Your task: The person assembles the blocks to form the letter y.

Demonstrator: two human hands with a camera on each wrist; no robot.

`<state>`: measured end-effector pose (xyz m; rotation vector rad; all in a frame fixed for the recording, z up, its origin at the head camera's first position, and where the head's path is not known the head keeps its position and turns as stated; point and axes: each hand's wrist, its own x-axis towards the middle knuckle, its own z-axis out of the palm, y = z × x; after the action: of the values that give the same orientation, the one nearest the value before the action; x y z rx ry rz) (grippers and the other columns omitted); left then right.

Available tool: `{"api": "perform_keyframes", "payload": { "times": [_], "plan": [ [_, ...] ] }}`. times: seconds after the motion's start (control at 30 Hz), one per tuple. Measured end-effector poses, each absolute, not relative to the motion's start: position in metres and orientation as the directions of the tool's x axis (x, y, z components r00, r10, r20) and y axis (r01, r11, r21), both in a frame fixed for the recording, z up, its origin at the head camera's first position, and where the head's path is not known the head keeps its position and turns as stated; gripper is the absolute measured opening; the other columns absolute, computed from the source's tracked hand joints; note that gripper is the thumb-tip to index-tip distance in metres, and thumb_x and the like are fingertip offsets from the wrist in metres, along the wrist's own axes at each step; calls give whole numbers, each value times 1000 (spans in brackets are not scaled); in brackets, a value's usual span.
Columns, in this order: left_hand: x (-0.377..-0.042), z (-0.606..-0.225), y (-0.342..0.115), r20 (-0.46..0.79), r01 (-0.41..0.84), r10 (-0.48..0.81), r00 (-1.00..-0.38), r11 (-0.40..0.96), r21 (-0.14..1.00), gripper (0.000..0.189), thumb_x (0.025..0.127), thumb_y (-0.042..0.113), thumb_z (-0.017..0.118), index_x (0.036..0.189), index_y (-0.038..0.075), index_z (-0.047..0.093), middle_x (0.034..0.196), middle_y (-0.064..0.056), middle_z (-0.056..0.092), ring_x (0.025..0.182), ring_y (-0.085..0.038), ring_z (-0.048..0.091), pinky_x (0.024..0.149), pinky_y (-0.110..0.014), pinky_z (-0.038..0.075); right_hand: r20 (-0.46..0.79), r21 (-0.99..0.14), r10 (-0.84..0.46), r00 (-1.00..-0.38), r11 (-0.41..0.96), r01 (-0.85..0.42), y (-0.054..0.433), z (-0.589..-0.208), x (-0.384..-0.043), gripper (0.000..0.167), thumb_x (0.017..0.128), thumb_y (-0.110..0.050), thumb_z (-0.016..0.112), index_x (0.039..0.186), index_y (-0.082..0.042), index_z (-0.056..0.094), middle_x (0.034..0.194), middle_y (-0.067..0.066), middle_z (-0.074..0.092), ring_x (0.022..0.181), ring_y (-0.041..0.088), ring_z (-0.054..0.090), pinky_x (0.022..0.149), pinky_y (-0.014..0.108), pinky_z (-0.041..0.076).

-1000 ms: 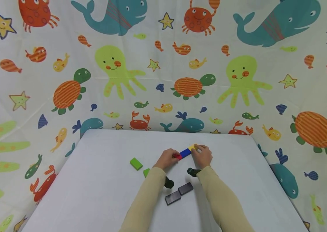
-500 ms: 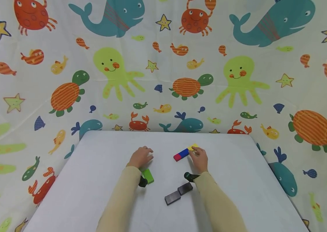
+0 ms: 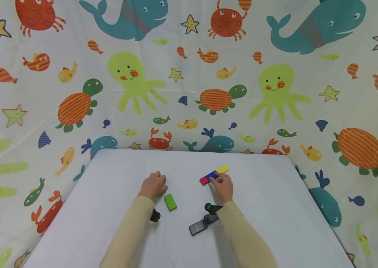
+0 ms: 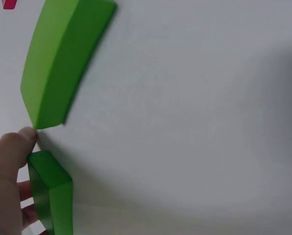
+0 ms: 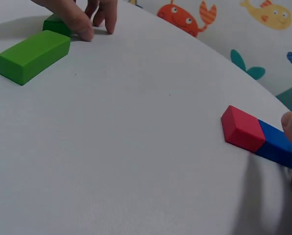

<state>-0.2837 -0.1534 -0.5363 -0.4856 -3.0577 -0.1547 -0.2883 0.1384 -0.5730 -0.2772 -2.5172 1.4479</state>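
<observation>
My left hand (image 3: 153, 185) is lowered over one green block (image 4: 53, 191), which it hides in the head view. In the left wrist view the thumb lies by this block's end and the fingers are behind it; no firm hold shows. A second green block (image 3: 170, 202) lies just right of that hand. My right hand (image 3: 224, 186) is beside a slanted row of a red block (image 5: 241, 128), a blue block (image 5: 278, 146) and a yellow block (image 3: 223, 169). Its thumb overlaps the blue block in the right wrist view, with a gap between thumb and fingers.
Two dark grey blocks (image 3: 198, 227) lie end to end near the front, partly under the right wrist's camera (image 3: 212, 208). A white table (image 3: 115, 208) bears everything, and a sea-animal cloth (image 3: 189, 111) hangs behind its back edge.
My left hand has left the red block, moved left and come down over the far green block. My right hand has slid from the yellow block toward the blue one. The row stays in place.
</observation>
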Motion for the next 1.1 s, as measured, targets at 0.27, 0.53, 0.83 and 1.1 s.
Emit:
{"api": "perform_keyframes", "payload": {
  "times": [0.27,0.53,0.83,1.1],
  "plan": [
    [-286,-542,-160,94,321,312,-945,942,100,29,88,28,73,105,5,68,96,-10,56,81,-23,50,69,-39,52,141,-839,252,-957,543,19,131,-576,-288,40,87,-28,74,118,-4,69,120,19,59,104,31,62,92,46,49],
    [-285,-544,-159,74,304,298,-952,947,103,31,87,30,74,107,6,69,98,-10,57,83,-24,51,72,-39,53,120,-800,223,-967,599,39,124,-575,-286,39,87,-33,74,117,-10,71,121,16,60,108,31,60,96,55,39],
    [-279,-538,-157,78,298,290,-954,948,116,31,86,30,75,105,6,69,97,-9,57,82,-24,51,71,-39,52,173,-743,221,-960,669,20,118,-574,-283,36,86,-34,74,115,-13,73,126,12,60,114,36,56,90,59,37],
    [-277,-541,-158,106,308,298,-949,947,92,31,87,31,75,105,6,69,97,-9,57,83,-24,52,71,-38,52,187,-695,204,-961,718,17,115,-575,-282,33,86,-33,74,113,-15,75,126,9,61,114,38,55,89,59,39]
  ]
}}
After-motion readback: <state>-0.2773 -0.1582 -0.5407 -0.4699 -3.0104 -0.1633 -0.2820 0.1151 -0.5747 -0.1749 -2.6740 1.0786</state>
